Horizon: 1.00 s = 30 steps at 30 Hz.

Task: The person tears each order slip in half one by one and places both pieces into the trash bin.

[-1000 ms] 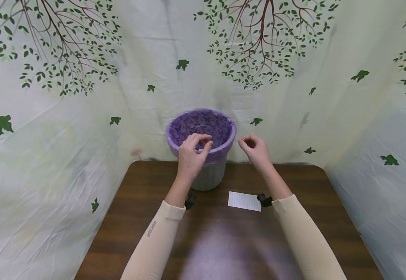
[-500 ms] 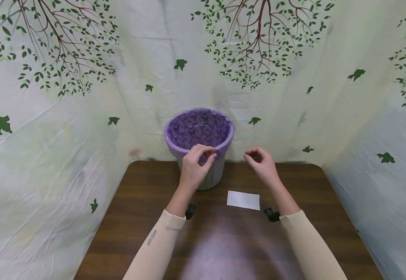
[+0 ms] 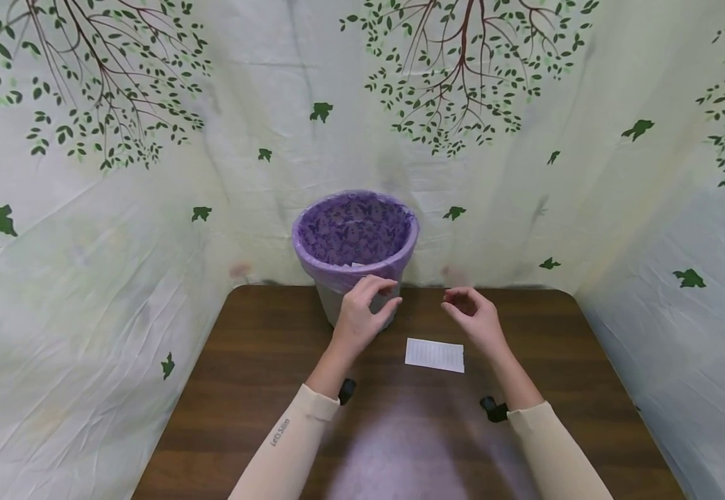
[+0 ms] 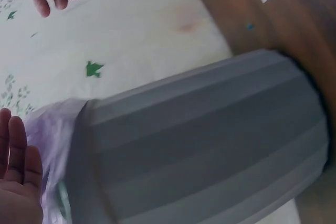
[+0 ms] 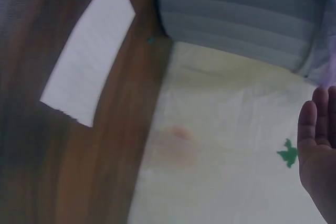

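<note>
In the head view my left hand (image 3: 364, 314) hovers just in front of the bin, its fingers loosely bent and holding nothing. To its right is my right hand (image 3: 478, 321), also loosely curved and without anything in it, above the back part of the table. The grey ribbed waste bin (image 4: 205, 140) stands upright near the back edge, lined with a purple patterned bag (image 3: 306, 253) folded over its rim. Small white pieces (image 3: 356, 264) show inside by the near rim. A lined paper sheet (image 3: 435, 355) lies flat below the right hand; the right wrist view shows one ragged end.
The brown wooden table (image 3: 262, 361) has rounded back corners. Close behind and at both sides hangs a pale cloth (image 3: 500, 229) printed with trees and leaves. A tiny teal speck (image 5: 150, 40) lies on the table near the bin's base.
Both hands have drawn back from the bin toward me. The left one has come off the bin's mouth to its front side, uncovering the white pieces. The bin and paper have stayed put.
</note>
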{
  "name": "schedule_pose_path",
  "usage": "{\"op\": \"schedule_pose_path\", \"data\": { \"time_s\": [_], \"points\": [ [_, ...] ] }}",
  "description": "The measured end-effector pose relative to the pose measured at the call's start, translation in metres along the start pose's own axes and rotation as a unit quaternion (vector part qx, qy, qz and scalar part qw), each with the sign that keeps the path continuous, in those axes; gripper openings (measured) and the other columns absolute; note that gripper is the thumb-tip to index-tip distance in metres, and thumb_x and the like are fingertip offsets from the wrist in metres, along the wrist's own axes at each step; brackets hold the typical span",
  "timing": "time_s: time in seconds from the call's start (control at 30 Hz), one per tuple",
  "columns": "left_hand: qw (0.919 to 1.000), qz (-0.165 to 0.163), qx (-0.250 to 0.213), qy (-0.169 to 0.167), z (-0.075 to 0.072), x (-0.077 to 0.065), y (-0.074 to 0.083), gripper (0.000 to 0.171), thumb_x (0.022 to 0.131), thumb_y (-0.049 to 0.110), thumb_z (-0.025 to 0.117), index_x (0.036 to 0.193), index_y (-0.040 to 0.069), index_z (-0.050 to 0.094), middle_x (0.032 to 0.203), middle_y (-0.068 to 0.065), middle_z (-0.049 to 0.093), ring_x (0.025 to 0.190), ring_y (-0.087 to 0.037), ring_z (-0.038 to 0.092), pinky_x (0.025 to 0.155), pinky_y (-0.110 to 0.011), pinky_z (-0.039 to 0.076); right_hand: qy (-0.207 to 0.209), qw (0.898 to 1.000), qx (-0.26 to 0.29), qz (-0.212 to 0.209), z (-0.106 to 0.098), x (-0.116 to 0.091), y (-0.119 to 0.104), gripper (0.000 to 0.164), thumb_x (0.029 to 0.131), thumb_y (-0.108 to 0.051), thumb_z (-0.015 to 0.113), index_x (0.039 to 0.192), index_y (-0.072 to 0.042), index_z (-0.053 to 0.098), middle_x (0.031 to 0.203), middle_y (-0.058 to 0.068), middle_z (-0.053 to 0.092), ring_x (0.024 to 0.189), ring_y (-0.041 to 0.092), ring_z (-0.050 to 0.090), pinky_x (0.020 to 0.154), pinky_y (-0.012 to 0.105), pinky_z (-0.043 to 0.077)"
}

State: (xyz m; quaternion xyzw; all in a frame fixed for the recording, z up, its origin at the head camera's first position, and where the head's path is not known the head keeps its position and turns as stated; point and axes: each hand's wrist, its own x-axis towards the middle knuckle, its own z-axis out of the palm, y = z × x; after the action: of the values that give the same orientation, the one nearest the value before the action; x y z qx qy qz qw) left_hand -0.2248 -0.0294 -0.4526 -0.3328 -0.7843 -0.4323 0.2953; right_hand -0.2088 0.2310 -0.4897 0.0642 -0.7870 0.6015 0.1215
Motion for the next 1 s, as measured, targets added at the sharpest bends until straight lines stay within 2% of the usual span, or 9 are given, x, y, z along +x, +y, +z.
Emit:
{"op": "schedule_pose_path", "data": {
  "time_s": [0.23,0.4,0.47,0.53,0.67,0.87,1.0],
  "points": [
    [0.9987,-0.019,0.024,-0.041,0.022,-0.018,-0.012,0.034,0.087,0.015,0.088,0.117,0.005,0.076,0.104,-0.008,0.075,0.098,-0.021,0.069,0.088,-0.035,0.059,-0.004,1.000,-0.028,0.009,-0.006,-0.014,0.017,0.034,0.096,-0.014,0.079,0.127,-0.003,0.069,0.119,0.021,0.074,0.097,-0.002,0.067,0.087,0.012,0.053],
    [0.9965,-0.041,0.034,-0.064,0.032,-0.029,-0.022,0.041,0.084,0.018,0.090,0.119,0.005,0.075,0.108,-0.010,0.075,0.101,-0.024,0.071,0.091,-0.037,0.060,-0.017,0.999,-0.046,0.014,-0.007,-0.020,0.029,0.040,0.095,-0.015,0.080,0.132,-0.003,0.068,0.125,0.022,0.073,0.108,0.020,0.072,0.089,0.011,0.053],
    [0.9955,-0.048,0.034,-0.075,0.037,-0.034,-0.025,0.042,0.084,0.019,0.090,0.120,0.004,0.075,0.109,-0.011,0.076,0.103,-0.026,0.071,0.092,-0.039,0.060,-0.025,0.998,-0.057,0.018,-0.007,-0.023,0.034,0.042,0.095,-0.017,0.081,0.133,-0.004,0.068,0.128,0.021,0.072,0.115,0.030,0.071,0.093,0.017,0.055],
    [0.9942,-0.054,0.036,-0.086,0.041,-0.038,-0.030,0.043,0.084,0.020,0.090,0.121,0.005,0.074,0.111,-0.011,0.076,0.104,-0.028,0.072,0.092,-0.040,0.059,-0.032,0.997,-0.069,0.020,-0.007,-0.025,0.038,0.044,0.095,-0.018,0.081,0.134,-0.005,0.067,0.130,0.019,0.072,0.119,0.036,0.070,0.099,0.028,0.058],
    [0.9915,-0.062,0.045,-0.105,0.049,-0.045,-0.036,0.043,0.085,0.022,0.090,0.123,0.006,0.074,0.113,-0.009,0.076,0.107,-0.027,0.072,0.093,-0.040,0.059,-0.039,0.995,-0.089,0.022,-0.006,-0.030,0.046,0.046,0.095,-0.018,0.081,0.136,-0.006,0.067,0.130,0.017,0.073,0.120,0.036,0.070,0.104,0.049,0.056],
    [0.9861,-0.076,0.068,-0.131,0.059,-0.052,-0.039,0.045,0.085,0.024,0.090,0.124,0.008,0.074,0.118,-0.007,0.076,0.111,-0.024,0.071,0.097,-0.039,0.059,-0.044,0.994,-0.091,0.031,-0.004,-0.035,0.056,0.047,0.094,-0.017,0.081,0.137,-0.007,0.067,0.132,0.017,0.073,0.122,0.038,0.069,0.104,0.049,0.056],
    [0.9797,-0.097,0.074,-0.159,0.065,-0.055,-0.040,0.048,0.086,0.026,0.089,0.128,0.009,0.073,0.123,-0.005,0.075,0.116,-0.026,0.070,0.101,-0.042,0.057,-0.051,0.993,-0.093,0.043,-0.002,-0.038,0.063,0.049,0.094,-0.017,0.082,0.139,-0.008,0.066,0.136,0.020,0.071,0.124,0.042,0.068,0.105,0.057,0.054]
  ]
}}
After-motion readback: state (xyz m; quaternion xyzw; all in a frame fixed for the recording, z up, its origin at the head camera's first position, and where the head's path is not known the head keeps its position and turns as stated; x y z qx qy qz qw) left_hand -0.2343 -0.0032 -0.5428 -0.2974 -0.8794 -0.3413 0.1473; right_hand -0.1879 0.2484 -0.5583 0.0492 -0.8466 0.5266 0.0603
